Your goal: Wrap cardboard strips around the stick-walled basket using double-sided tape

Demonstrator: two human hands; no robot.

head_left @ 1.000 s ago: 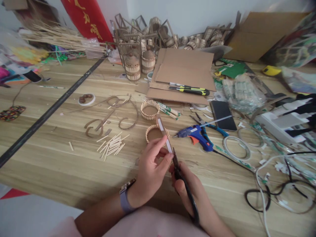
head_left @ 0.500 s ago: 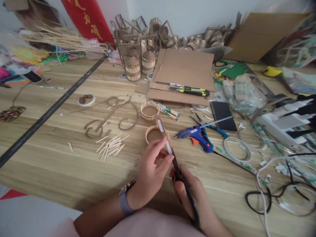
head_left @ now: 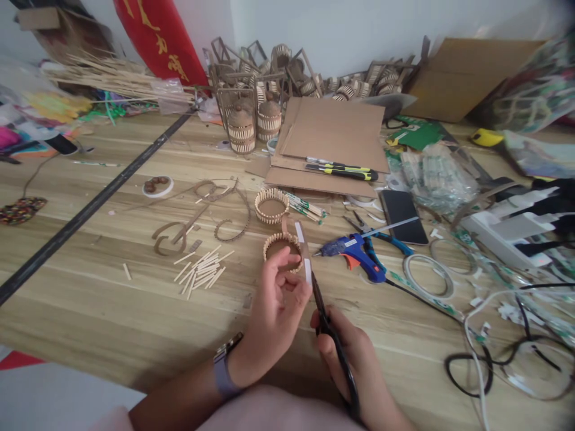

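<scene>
Between the thumb and fingers of my left hand point(head_left: 274, 317) is the lower end of a narrow brown strip point(head_left: 304, 249) with white pieces along it. The index finger is lifted off the strip. My right hand point(head_left: 359, 353) is wrapped round the handles of black scissors point(head_left: 320, 302), their blades pointing up beside the strip's lower end. Whether the blades touch the strip I cannot tell. Just beyond my left fingers lies a small round basket point(head_left: 269, 246) edged with short sticks, partly covered by them. A second such basket point(head_left: 272, 219) stands behind it.
A blue glue gun point(head_left: 357, 248), pliers point(head_left: 395, 239) and a phone point(head_left: 404, 216) lie to the right. Loose short sticks point(head_left: 197, 272) are on the left. Stacked cardboard point(head_left: 335, 129) bears cutters point(head_left: 341, 172). Tape rolls point(head_left: 408, 275) and cables point(head_left: 478, 353) crowd the right side.
The strip's upper end has swung to the right, away from the near basket. My left index finger has come off the strip. The scissors stay close beside it.
</scene>
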